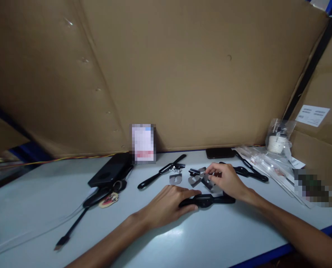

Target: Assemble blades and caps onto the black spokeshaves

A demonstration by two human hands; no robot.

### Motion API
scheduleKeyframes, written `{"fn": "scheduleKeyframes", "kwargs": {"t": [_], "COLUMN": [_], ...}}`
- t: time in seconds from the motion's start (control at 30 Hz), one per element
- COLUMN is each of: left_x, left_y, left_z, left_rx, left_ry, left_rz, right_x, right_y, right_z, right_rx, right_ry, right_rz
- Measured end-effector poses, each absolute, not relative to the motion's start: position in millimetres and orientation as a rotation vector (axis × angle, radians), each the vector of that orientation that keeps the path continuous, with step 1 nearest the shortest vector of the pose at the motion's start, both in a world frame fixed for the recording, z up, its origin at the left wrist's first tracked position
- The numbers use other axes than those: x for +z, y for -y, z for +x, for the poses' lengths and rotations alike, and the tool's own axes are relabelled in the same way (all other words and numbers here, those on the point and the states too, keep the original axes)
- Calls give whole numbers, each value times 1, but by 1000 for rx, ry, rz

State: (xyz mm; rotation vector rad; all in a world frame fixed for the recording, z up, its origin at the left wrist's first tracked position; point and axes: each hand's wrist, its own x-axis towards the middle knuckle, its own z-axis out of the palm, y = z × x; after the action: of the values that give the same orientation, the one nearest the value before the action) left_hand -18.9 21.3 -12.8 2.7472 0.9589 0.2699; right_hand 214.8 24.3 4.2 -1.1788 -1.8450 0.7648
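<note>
My left hand (171, 204) is closed around the left handle of a black spokeshave body (207, 201) resting low over the table. My right hand (227, 179) is beyond it, thumb and fingertips pinched together at a cluster of grey metal blades (194, 181); what lies between the fingertips is too small to tell. A small black cap piece (194, 172) sits by these blades. Further left lies another spokeshave body (154, 178), with a loose blade (175, 179) and a small dark part beside it. More black spokeshave bodies (251, 173) lie right of my right hand, partly hidden by it.
At the left are a black box-shaped device (108, 173) and a short black cable (70, 230). A dark phone (220, 153) lies at the back. Clear plastic bags (269, 165) and a bagged white container (277, 144) occupy the right. A cardboard wall (182, 74) closes the rear.
</note>
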Motion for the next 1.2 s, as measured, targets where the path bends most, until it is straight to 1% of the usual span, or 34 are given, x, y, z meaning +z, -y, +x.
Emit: {"fn": "scheduleKeyframes", "kwargs": {"t": [0.23,0.4,0.5,0.67,0.8,1.03,1.2], "left_x": [-14,-14,-13,-14,-13,-14,-17], "left_y": [-22,-22,-22,-22,-22,-21,-23], "left_z": [-19,-19,-19,-20,-19,-19,-20], "left_rx": [312,356,327,375,328,320,303], "left_ry": [-891,-868,-885,-871,-896,-894,-888], "left_rz": [2698,2700,2705,2723,2740,2761,2785], "right_x": [-15,-9,-3,4,-1,-12,-6], "right_y": [-46,-43,-43,-42,-41,-44,-45], "right_z": [220,220,224,225,221,223,227], "right_rx": [1052,1208,1229,1130,1066,702,645], "right_ry": [1676,1622,1594,1622,1726,1818,1918], "right_rz": [-1185,-1156,-1151,-1119,-1111,-1178,-1177]}}
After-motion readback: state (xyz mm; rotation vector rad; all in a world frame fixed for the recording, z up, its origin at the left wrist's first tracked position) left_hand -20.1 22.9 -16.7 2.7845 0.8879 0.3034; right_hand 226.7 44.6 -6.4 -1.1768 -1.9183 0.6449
